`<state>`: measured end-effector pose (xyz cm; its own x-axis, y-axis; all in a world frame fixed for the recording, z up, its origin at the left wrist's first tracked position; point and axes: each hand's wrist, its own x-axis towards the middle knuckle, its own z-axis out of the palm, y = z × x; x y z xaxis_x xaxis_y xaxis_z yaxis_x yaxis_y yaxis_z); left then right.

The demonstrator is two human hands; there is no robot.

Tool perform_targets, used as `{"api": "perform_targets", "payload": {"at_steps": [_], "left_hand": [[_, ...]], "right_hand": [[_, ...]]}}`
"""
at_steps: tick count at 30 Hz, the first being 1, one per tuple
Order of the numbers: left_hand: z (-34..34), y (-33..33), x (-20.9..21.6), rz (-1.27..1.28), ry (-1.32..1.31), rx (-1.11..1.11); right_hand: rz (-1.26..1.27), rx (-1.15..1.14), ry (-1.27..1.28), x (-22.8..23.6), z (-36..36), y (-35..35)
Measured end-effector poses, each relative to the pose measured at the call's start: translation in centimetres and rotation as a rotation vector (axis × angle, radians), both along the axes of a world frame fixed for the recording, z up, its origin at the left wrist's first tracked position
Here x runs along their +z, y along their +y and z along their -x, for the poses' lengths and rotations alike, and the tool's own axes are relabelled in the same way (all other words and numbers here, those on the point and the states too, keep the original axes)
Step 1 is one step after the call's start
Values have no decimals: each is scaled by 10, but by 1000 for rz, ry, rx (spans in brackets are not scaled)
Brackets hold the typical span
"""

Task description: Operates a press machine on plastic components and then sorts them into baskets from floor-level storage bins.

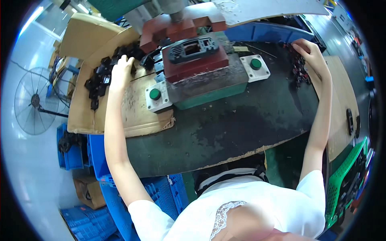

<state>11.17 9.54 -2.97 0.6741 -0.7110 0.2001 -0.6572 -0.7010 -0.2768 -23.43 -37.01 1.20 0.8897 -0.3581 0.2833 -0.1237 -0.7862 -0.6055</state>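
My left hand (122, 74) reaches over a heap of black plastic parts (103, 72) at the left, its fingers bent and drawn together. Whatever it may grip is hidden. At the far right, my right hand (311, 54) has its thumb and fingers closed at the edge of a pile of small dark and reddish parts (298, 68); I cannot make out what is between them. Between my hands, a black plastic housing (193, 49) with cut-outs lies on the dark red fixture block (197, 66) of a press. The red press head (181, 30) stands above and behind it.
Green push buttons on white boxes (157, 97) (255, 67) flank the fixture. An open cardboard box (86, 112) holds the black heap. A blue bin (265, 32) stands behind the table. At right are a cardboard sheet (339, 92) and green crate (341, 180); a fan (35, 100) stands left.
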Motion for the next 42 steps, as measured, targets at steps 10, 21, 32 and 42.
{"api": "perform_targets", "payload": {"at_steps": [10,21,32,42], "left_hand": [[21,4,51,1868,1321,0],[110,-38,57,1321,1220,-310],[152,-70,50,1201,867,-453],[138,-93,50,954,423,-413]], "right_hand": [[296,-316,-46,-65,-7,-53],[499,-313,24,-80,-56,-40],[-335,194,-318,-21,-50,22],[-690,457,-341,3,-80,74]]}}
